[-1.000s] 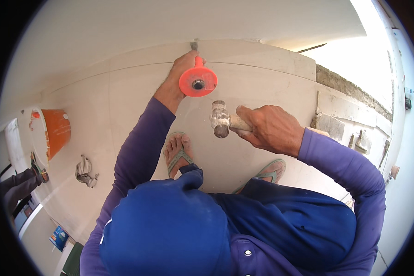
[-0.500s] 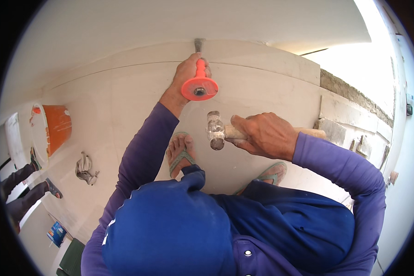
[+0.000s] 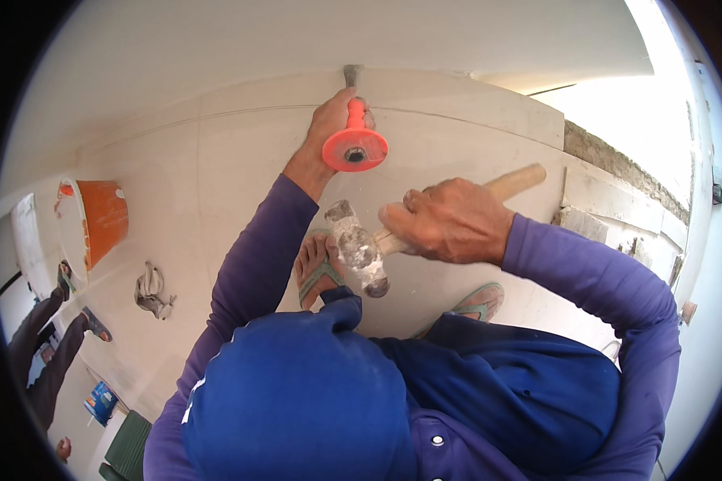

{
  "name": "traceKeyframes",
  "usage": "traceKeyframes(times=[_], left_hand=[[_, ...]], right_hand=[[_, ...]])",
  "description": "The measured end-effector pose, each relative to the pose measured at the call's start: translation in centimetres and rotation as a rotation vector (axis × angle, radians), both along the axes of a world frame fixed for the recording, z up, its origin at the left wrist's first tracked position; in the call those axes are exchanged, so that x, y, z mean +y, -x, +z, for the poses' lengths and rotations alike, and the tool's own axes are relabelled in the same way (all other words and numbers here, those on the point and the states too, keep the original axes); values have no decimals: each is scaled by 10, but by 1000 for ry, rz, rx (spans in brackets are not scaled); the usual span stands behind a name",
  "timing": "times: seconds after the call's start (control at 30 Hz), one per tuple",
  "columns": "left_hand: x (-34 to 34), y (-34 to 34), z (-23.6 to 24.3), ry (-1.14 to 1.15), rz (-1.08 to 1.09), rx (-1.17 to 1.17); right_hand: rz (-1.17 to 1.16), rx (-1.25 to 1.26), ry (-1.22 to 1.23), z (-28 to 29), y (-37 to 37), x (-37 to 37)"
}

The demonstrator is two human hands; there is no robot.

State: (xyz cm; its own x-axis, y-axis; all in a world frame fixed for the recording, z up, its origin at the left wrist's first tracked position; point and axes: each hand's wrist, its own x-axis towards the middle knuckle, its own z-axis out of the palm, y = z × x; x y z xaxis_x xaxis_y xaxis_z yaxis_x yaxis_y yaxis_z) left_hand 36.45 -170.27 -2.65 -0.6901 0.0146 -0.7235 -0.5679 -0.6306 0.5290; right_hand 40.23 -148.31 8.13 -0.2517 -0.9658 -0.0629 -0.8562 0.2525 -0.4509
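Observation:
My left hand (image 3: 331, 128) is wrapped round the orange grip of a cold chisel (image 3: 355, 150). Its round orange hand guard faces me, with the steel striking end in the centre. The flat metal blade points away, its tip at the line where the pale wall (image 3: 313, 36) meets the tiled floor (image 3: 241, 168). In my right hand (image 3: 457, 220) is a hammer (image 3: 355, 248), gripped by its wooden handle near the head. The worn, whitish steel head hangs between the chisel and my left foot, apart from the chisel.
An orange bucket (image 3: 104, 222) lies at the left, near a crumpled grey cloth (image 3: 152, 290). Another person's legs (image 3: 56, 345) show at the far left. Cut tile pieces (image 3: 610, 188) and a rough broken edge (image 3: 618, 163) lie to the right, beside a bright opening.
The hammer head has swung down and toward me, away from the chisel, and the handle's rear end has risen. My left hand and the chisel stay nearly in place.

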Motion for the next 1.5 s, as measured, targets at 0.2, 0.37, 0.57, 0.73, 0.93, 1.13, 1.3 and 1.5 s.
traceKeyframes(times=[0.2,0.37,0.57,0.73,0.93,1.13,1.3,1.5], left_hand=[[-3,-4,-5,0,-47,12],[3,8,0,-59,-18,14],[-13,11,-14,-82,2,-44],[-2,13,-5,29,-37,47],[-4,18,-1,77,-79,37],[1,17,10,157,-42,31],[4,19,16,190,-101,41],[-5,15,14,326,-210,47]], right_hand=[[-208,-12,-107,1,-3,-6],[-181,-3,-173,-5,16,7],[-114,-22,-9,21,3,-4],[-319,-60,-158,3,19,-4],[-211,-31,5,14,17,1],[-241,-62,-11,26,7,-5],[-410,-163,-237,18,17,-4],[-424,-217,-284,26,12,-1]])
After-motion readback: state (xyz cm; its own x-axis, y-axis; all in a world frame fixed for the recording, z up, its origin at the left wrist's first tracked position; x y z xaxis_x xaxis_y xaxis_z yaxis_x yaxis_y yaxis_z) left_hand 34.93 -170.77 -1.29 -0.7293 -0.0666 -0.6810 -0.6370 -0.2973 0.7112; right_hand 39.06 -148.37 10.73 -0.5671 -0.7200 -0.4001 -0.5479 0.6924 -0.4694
